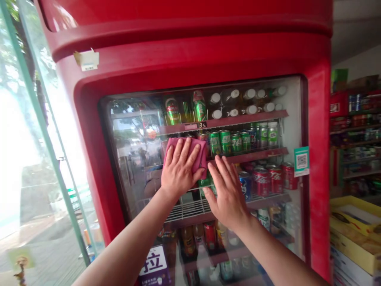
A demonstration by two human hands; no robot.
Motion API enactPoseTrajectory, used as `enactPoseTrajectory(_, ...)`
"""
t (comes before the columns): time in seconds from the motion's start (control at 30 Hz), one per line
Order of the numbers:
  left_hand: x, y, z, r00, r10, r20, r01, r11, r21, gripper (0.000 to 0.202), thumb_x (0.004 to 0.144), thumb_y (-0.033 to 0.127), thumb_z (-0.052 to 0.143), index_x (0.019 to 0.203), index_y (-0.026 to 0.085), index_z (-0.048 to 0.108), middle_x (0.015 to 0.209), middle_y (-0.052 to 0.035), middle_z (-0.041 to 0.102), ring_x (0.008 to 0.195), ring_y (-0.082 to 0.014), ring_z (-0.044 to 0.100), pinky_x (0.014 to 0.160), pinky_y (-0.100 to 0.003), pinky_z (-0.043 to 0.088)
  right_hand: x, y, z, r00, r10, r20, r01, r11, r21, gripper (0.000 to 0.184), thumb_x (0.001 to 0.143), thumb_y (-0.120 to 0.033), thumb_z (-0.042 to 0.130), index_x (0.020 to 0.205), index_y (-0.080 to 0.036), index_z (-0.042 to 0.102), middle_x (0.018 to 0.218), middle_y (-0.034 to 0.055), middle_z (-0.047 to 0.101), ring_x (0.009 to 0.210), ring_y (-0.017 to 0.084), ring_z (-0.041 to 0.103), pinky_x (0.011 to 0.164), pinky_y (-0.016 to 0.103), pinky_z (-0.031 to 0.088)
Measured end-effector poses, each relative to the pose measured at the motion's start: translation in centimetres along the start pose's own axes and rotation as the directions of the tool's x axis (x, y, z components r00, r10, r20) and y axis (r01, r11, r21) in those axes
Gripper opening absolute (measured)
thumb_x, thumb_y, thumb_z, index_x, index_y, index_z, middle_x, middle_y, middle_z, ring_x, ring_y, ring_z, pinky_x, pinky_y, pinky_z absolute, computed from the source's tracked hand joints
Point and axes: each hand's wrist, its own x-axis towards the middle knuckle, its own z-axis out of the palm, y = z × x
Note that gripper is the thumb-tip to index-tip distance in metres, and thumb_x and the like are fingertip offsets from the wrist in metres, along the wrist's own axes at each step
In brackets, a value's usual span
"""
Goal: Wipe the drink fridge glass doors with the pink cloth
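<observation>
My left hand holds a folded pink cloth pressed against the glass door of a red drinks fridge. Its fingers are spread over the cloth. To the right, my right hand is open and holds nothing, palm toward the glass. Its fingers are stretched out, the thumb apart. Whether that palm touches the glass, I cannot tell. Behind the door, green cans stand on a shelf above the right hand, and red cans are beside it.
White-capped bottles lie on the top shelf. A QR code sticker is at the door's right side, and a purple sign is at the lower left. Yellow boxes are stacked at right, before stocked shelves.
</observation>
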Motion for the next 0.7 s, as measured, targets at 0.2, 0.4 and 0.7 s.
enactPoseTrajectory(0.2, 6.0, -3.8, -1.6, 0.868, -0.454, -0.2, 0.464, 0.886, 0.001, 0.097, 0.101, 0.071, 0.059, 0.178, 0.019, 0.03, 0.188, -0.02, 0.017, 0.175, -0.0475, 0.011, 0.14, -0.071, 0.004, 0.6, 6.0, -3.2, 0.999, -0.004, -0.055, 0.004, 1.0, 0.015, 0.071, 0.11, -0.034, 0.057, 0.175, -0.02, 0.033, 0.183, 0.0181, 0.035, 0.173, 0.038, 0.027, 0.137, 0.071, 0.034)
enactPoseTrajectory(0.4, 6.5, 2.4, 1.2, 0.888, -0.427, -0.17, 0.444, 0.892, 0.081, 0.097, 0.103, 0.069, 0.058, 0.178, 0.018, 0.026, 0.188, -0.0218, 0.013, 0.175, -0.0473, 0.008, 0.14, -0.071, 0.008, -1.1, 10.9, -3.8, 0.999, -0.023, -0.033, 0.026, 0.995, 0.099, 0.073, 0.11, -0.034, 0.056, 0.177, -0.021, 0.029, 0.183, 0.0177, 0.035, 0.173, 0.038, 0.029, 0.135, 0.073, 0.037)
enactPoseTrajectory(0.7, 1.1, 7.5, 3.7, 0.985, -0.173, -0.022, 0.174, 0.969, 0.177, 0.098, 0.099, 0.069, 0.065, 0.179, 0.03, 0.025, 0.187, -0.0141, 0.022, 0.175, -0.042, 0.019, 0.141, -0.066, 0.017, -3.7, 15.7, -4.4, 0.994, -0.101, 0.029, 0.097, 0.987, 0.129, 0.064, 0.109, -0.032, 0.057, 0.169, -0.014, 0.042, 0.179, 0.0209, 0.042, 0.172, 0.037, 0.031, 0.132, 0.07, 0.042)
